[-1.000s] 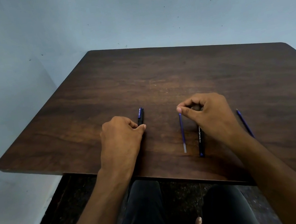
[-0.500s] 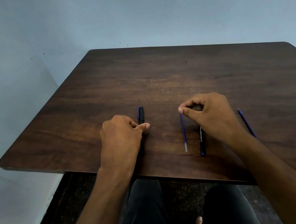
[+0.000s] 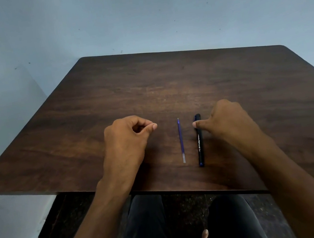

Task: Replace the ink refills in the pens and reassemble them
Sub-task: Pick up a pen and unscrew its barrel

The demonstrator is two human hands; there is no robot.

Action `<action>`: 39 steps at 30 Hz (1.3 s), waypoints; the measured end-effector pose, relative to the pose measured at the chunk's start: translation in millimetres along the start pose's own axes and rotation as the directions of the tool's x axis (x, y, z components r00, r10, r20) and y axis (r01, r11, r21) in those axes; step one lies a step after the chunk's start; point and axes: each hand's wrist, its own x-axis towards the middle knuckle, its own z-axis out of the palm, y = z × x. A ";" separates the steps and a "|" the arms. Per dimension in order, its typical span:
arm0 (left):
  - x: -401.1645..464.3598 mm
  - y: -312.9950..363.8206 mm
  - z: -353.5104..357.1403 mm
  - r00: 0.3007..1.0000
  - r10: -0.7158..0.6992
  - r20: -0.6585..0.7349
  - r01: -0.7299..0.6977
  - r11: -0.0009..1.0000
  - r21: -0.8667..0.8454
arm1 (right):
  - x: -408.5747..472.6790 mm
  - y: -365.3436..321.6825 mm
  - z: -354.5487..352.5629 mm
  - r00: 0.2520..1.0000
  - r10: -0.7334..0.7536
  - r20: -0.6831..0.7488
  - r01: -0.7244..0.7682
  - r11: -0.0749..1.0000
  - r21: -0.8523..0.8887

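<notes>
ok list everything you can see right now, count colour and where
refill: 1, blue with a clear end, flat on the table between the hands
pen: 1, black with white lettering, right of the refill and parallel to it
table: 1, dark brown wood, against the wall
wall: pale blue, behind and left
floor: dark speckled, under the table
left hand: 1, loosely curled, holds nothing visible
right hand: 1, thumb touching the pen near its far end
</notes>
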 end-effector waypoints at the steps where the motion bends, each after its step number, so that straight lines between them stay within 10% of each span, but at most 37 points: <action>1: 0.6 2.2 2.5 1.000 0.012 0.013 -0.012 1.000 -0.018 | -1.0 -0.7 1.7 1.000 0.007 0.026 -0.007 1.000 -0.003; 9: 9.3 10.0 20.0 0.998 0.037 0.047 -0.035 0.998 -0.045 | -0.3 -9.3 3.7 0.974 0.075 0.212 -0.076 0.997 0.000; 17: 8.0 13.0 26.5 0.997 0.049 0.065 -0.043 0.995 -0.087 | -8.3 2.3 -11.3 0.969 -0.043 0.245 -0.065 0.908 0.415; 21: 5.9 16.1 30.3 0.997 0.051 0.050 -0.043 0.986 -0.160 | -18.0 5.1 -7.8 0.961 -0.196 0.197 0.022 0.761 0.649; 28: 4.9 16.3 36.4 0.996 0.038 0.076 -0.014 0.955 -0.297 | -20.0 8.1 1.9 0.917 -0.399 0.013 0.327 0.770 0.548; 39: 7.5 16.5 39.5 0.927 -0.078 0.367 0.336 0.610 -0.718 | -19.3 14.3 3.6 0.876 -0.481 0.043 0.375 0.733 0.567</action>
